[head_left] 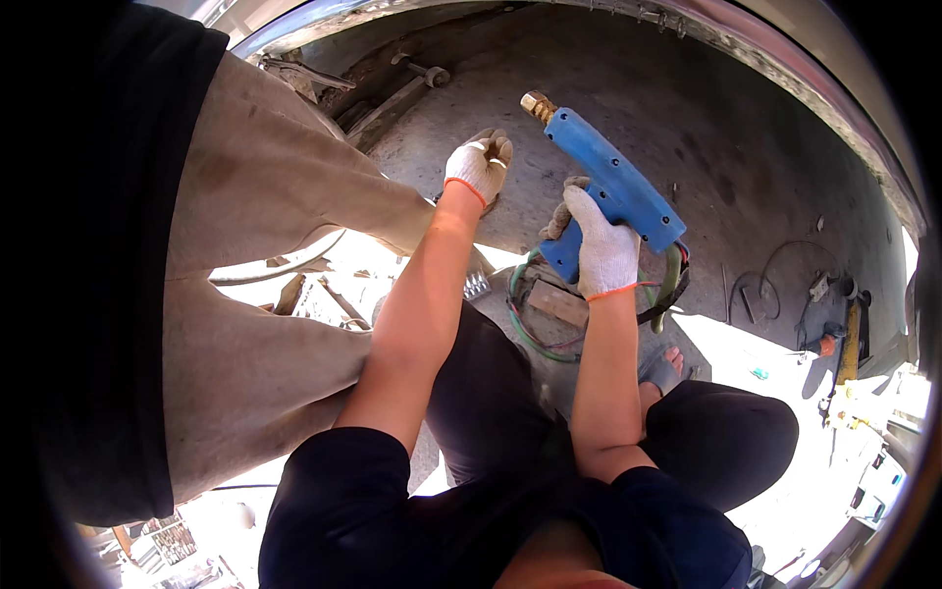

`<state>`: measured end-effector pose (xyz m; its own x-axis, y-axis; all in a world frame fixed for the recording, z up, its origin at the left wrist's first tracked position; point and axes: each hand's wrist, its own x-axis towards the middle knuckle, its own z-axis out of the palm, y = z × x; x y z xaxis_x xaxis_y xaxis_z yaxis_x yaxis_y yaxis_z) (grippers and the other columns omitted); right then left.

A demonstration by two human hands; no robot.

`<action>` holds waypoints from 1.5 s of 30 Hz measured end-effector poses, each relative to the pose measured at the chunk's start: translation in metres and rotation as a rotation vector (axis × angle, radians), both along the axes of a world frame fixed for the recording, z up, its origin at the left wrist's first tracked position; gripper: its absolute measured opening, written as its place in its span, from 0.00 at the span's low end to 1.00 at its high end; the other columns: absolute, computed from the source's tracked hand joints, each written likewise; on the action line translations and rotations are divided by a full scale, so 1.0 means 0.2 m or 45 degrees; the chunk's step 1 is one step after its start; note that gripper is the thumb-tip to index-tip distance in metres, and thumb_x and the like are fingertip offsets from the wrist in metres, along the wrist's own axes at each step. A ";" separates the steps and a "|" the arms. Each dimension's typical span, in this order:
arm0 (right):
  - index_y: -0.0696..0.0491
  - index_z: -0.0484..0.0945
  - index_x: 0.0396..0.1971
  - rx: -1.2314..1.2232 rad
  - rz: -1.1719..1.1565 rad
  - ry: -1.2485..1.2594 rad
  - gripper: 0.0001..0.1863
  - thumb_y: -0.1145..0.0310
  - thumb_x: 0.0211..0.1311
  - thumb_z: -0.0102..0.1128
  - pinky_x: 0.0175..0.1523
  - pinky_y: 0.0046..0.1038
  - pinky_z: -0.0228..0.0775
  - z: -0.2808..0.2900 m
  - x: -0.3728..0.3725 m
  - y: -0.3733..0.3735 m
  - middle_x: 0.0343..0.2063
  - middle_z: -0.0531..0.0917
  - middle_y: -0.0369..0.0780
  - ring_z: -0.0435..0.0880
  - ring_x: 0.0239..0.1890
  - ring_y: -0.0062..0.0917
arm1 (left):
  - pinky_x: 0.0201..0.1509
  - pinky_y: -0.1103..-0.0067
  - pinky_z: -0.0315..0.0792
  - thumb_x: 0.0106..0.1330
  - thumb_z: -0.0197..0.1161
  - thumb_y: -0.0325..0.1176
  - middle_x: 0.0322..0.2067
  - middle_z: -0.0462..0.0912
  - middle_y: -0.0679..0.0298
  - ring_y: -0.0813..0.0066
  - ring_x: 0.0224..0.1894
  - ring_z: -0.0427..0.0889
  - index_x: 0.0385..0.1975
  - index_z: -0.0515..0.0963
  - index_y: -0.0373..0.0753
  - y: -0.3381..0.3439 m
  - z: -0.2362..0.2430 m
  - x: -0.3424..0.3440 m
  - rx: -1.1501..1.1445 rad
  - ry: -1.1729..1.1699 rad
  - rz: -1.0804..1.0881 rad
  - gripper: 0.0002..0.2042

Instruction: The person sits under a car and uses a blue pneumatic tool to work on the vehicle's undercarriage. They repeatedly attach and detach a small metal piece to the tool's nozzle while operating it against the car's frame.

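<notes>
My right hand [605, 240], in a white knitted work glove with an orange cuff, is wrapped round the handle of a blue pistol-shaped welding gun [618, 172]. Its brass-coloured tip [538, 106] points up and to the left. Green, red and black cables [675, 280] hang from the gun's rear and handle. To the left of the gun and apart from it, my left hand [481, 162], gloved alike, has its fingers curled closed. Whatever may be inside those fingers is hidden.
Close on my left stands a person in tan trousers [265, 187] and a black top. A curved vehicle panel edge [775, 59] arches overhead. On the concrete floor lie a wooden block [557, 302], a metal spring [476, 286] and, at right, a yellow-handled tool [850, 339] with thin cables.
</notes>
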<state>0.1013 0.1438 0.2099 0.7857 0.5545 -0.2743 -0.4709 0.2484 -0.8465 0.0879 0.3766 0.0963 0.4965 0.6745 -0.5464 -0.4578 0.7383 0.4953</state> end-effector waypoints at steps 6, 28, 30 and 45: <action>0.58 0.81 0.38 0.116 0.054 0.037 0.08 0.70 0.62 0.66 0.31 0.28 0.75 -0.02 0.03 -0.05 0.22 0.82 0.39 0.81 0.23 0.24 | 0.52 0.72 0.81 0.79 0.42 0.26 0.53 0.74 0.42 0.64 0.43 0.80 0.67 0.58 0.21 0.14 -0.17 -0.10 0.112 -0.858 -0.556 0.21; 0.61 0.77 0.43 0.224 0.124 0.143 0.11 0.70 0.64 0.60 0.33 0.34 0.79 -0.05 0.12 -0.27 0.22 0.78 0.40 0.79 0.23 0.27 | 0.36 0.82 0.73 0.81 0.42 0.43 0.37 0.74 0.62 0.75 0.35 0.74 0.47 0.71 0.34 -0.50 0.46 -0.12 0.082 -0.667 -0.603 0.17; 0.61 0.77 0.42 0.222 0.124 0.139 0.11 0.71 0.64 0.59 0.33 0.34 0.79 -0.05 0.11 -0.27 0.21 0.78 0.40 0.79 0.23 0.27 | 0.45 0.75 0.79 0.80 0.43 0.40 0.42 0.78 0.55 0.68 0.41 0.79 0.48 0.70 0.31 -0.57 0.53 -0.09 0.038 -0.455 -0.419 0.16; 0.62 0.78 0.40 0.332 0.088 0.197 0.09 0.73 0.63 0.62 0.30 0.30 0.73 -0.04 0.10 -0.33 0.21 0.79 0.42 0.79 0.22 0.29 | 0.22 0.79 0.53 0.80 0.45 0.41 0.21 0.62 0.69 0.79 0.20 0.58 0.38 0.71 0.42 -0.51 0.41 -0.08 0.397 -0.186 -0.584 0.12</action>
